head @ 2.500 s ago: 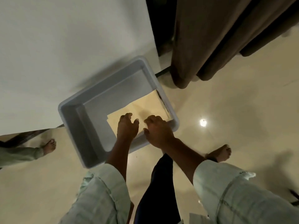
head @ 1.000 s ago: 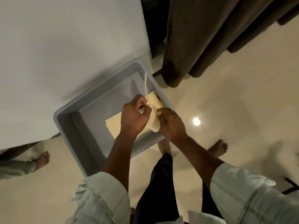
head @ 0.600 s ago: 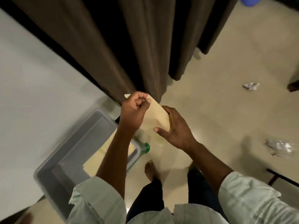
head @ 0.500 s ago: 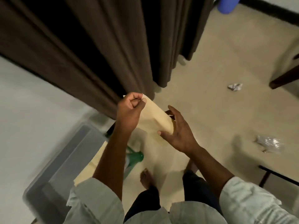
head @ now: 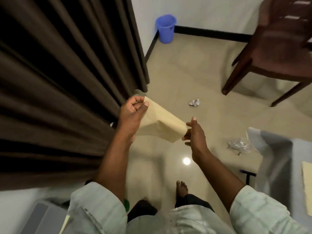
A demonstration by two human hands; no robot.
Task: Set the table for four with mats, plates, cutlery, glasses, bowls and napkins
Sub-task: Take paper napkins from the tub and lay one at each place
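You hold one beige napkin point(head: 162, 122) in the air between both hands, above the floor point(head: 182, 70) and just beside the curtain point(head: 59, 81). Your left hand point(head: 133, 115) has its fingers curled round the napkin's far corner, thumb pressed on top. Your right hand point(head: 194, 132) pinches the near corner between thumb and fingertips, the other fingers held fairly straight. The cloth sags a little between the two grips.

The step in hand looks like carrying this napkin to a place setting. Keep both pinches on the corners so the folds do not fall open, and hold it level as you turn. Lay it down flat at the setting rather than dropping it, and release one corner only once the cloth rests.

Much is out of view. The table's surface is not clearly shown: at the right edge a grey-white shape point(head: 273, 159) with a beige strip point(head: 306, 181) on it is blurred, and you cannot tell whether that is a mat or another napkin. At the lower left corner, a grey bin point(head: 42, 220) is cut off by the frame and your sleeve point(head: 98, 210). A dark chair point(head: 273, 53) is smeared by motion. No plates, cutlery, glasses or bowls are visible, so how far the setting has come cannot be judged.
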